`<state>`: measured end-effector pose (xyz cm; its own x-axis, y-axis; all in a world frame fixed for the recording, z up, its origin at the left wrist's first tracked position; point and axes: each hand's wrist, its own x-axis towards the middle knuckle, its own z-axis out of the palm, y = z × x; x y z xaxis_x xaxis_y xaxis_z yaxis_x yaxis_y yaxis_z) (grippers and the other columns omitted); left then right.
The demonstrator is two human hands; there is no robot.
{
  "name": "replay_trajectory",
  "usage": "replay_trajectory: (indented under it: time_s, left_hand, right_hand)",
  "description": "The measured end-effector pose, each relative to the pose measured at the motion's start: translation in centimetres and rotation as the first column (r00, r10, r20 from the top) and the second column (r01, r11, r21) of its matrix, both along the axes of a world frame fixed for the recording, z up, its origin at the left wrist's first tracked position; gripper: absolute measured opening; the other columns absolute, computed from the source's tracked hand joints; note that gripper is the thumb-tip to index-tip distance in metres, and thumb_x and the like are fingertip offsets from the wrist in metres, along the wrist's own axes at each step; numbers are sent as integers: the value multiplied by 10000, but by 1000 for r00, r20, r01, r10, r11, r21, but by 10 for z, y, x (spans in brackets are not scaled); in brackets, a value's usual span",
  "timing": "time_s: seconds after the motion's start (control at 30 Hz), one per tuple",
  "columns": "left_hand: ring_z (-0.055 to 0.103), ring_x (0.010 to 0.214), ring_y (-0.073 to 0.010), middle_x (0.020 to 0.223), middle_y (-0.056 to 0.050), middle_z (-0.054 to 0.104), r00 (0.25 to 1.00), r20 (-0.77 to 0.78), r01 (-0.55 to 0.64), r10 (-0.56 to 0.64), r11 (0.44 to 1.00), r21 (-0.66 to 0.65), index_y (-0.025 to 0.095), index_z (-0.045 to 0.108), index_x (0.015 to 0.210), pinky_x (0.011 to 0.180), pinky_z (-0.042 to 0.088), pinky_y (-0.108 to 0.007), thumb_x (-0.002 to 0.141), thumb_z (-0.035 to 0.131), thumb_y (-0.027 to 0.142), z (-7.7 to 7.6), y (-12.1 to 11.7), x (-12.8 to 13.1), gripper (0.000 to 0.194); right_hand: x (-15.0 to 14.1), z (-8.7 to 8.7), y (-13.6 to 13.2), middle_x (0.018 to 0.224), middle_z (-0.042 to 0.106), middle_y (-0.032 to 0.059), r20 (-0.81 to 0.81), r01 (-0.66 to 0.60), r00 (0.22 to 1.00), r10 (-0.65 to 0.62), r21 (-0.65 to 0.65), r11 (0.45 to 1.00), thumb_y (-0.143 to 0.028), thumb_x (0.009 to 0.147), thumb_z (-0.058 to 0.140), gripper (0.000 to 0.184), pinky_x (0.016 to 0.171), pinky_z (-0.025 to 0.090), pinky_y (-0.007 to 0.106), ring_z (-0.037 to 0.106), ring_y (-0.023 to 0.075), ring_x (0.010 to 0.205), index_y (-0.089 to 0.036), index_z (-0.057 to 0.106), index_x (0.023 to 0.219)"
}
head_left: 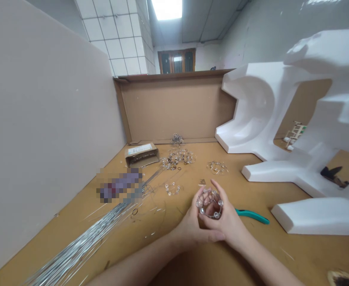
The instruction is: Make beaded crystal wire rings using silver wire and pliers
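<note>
Round cage of clear crystal beads on silver wire (pixel 210 203): one item, held between your left hand (pixel 187 228) and right hand (pixel 228 224), both grips closed around it. Beside your right hand, on the tan bench (pixel 281 254): teal-handled pliers (pixel 251 216). To your left: a bundle of long silver wires (pixel 81 242). Ahead: loose clusters of clear beads (pixel 177 159).

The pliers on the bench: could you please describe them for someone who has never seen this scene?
On the bench, find the white foam moulding. Left of its lowest foot, by the right hand, lie the pliers, their grips the only teal thing.
</note>
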<state>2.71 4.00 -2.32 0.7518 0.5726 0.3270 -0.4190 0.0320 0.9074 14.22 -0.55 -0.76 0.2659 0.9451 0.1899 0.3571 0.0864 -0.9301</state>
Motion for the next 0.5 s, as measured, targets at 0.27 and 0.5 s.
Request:
replay_trajectory:
  time_s: [0.27, 0.5]
  left_hand:
    - [308, 1238, -298, 1324, -170, 347, 986, -103, -128, 129, 992, 18, 182, 275, 1273, 1034, 234, -419, 479, 801, 300, -3, 13, 3, 959]
    - [508, 1028, -248, 1076, -113, 542, 969, -128, -194, 212, 971, 140, 163, 402, 1096, 920, 365, -376, 536, 772, 263, -9, 17, 1, 678]
  right_hand:
    - [12, -4, 1, 1012, 591, 94, 172, -184, 967, 188, -40, 982, -228, 606, 624, 1033, 720, 473, 332, 599, 181, 773, -160, -60, 1377]
    - [11, -16, 4, 1066, 586, 100, 334, -130, 934, 131, -24, 991, -152, 640, 531, 963, 765, 456, 352, 588, 212, 896, -198, -88, 1377]
